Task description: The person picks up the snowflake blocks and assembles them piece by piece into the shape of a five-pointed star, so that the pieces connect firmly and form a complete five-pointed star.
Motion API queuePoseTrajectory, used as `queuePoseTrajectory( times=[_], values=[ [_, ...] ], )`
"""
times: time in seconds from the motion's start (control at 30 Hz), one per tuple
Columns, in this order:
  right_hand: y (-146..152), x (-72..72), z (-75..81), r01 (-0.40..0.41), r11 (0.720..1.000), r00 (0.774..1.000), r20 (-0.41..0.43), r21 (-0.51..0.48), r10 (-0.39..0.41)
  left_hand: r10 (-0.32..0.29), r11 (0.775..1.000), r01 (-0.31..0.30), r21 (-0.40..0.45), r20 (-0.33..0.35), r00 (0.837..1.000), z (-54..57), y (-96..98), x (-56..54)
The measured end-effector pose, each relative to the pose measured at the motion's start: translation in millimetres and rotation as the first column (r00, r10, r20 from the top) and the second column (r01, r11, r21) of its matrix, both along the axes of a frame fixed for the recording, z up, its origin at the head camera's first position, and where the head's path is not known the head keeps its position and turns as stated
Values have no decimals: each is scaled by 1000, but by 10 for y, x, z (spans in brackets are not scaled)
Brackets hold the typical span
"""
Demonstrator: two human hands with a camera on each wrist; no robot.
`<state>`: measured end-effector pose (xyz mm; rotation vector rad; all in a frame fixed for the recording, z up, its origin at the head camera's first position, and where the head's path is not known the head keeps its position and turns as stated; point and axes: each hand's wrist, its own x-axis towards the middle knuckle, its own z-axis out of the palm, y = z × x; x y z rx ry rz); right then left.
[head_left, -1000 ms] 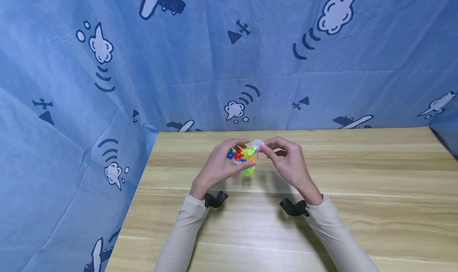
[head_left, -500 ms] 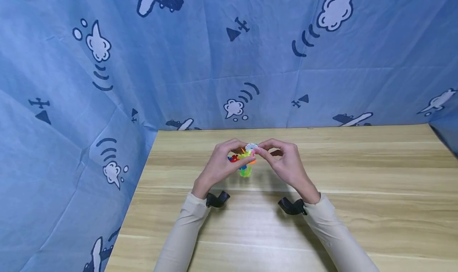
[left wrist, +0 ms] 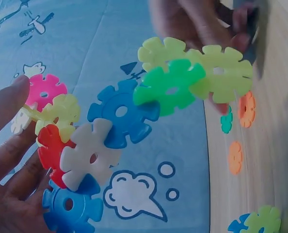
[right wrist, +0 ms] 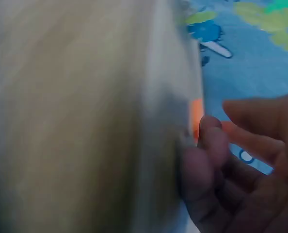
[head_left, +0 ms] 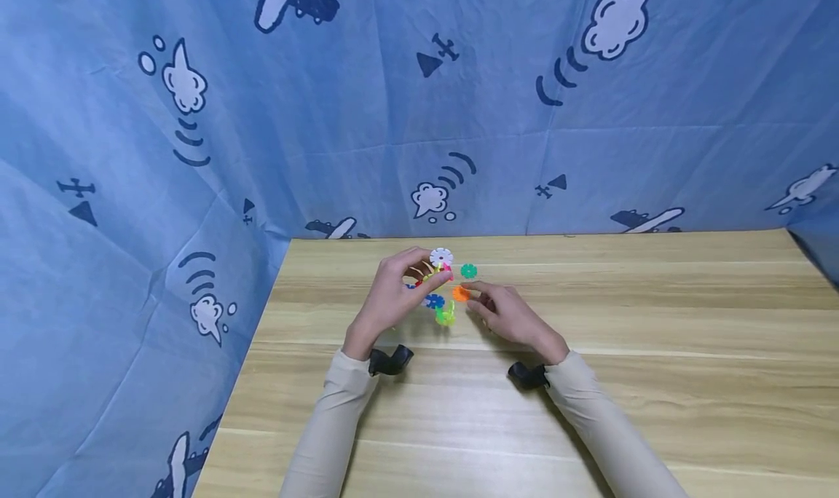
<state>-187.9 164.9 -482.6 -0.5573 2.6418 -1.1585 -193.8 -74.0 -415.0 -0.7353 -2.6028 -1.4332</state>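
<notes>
Disc chain [left wrist: 134, 130]: notched plastic discs interlocked, held above the far-left part of the tabletop [head_left: 655, 338].
White disc [head_left: 435, 256]: sits at the chain's far end, beside the pink disc [head_left: 448, 270]. Half a second ago the right hand was pinching it there; that hand has now let go and moved nearer.
Finding: the white disc appears joined, leaving the right hand free for loose pieces. How firmly it is seated cannot be told.
Long axis: crooked, running broadly far to near in the head view; the white disc points far, the lime discs [head_left: 446, 317] near.
Left hand [head_left: 385, 294]: grips the chain near its pink part, thumb to the near side, fingers behind.
Right hand [head_left: 513, 316]: fingers and thumb parted, just beside the orange disc [head_left: 459, 294]; contact cannot be confirmed.
Loose stock: green disc [head_left: 468, 271] farther off; the left wrist view adds a second orange disc [left wrist: 236, 149].
Backdrop: blue printed curtain [head_left: 341, 134] beyond the far edge.
</notes>
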Motion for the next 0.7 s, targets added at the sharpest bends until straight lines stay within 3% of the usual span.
queuePoseTrajectory(
  times=[0.17,0.4,0.7],
  values=[
    [-17,22,-29,-56,993,998,-25,108,59,8,1000,-8,11,-3,1000,10,-28,-7],
    [-13,18,-10,-6,999,999,-33,33,7,23,1000,-23,-4,-4,1000,26,-58,-15],
    [4,23,-6,4,999,1000,0,42,-4,30,1000,-30,-7,10,999,36,-67,-9]
  ],
)
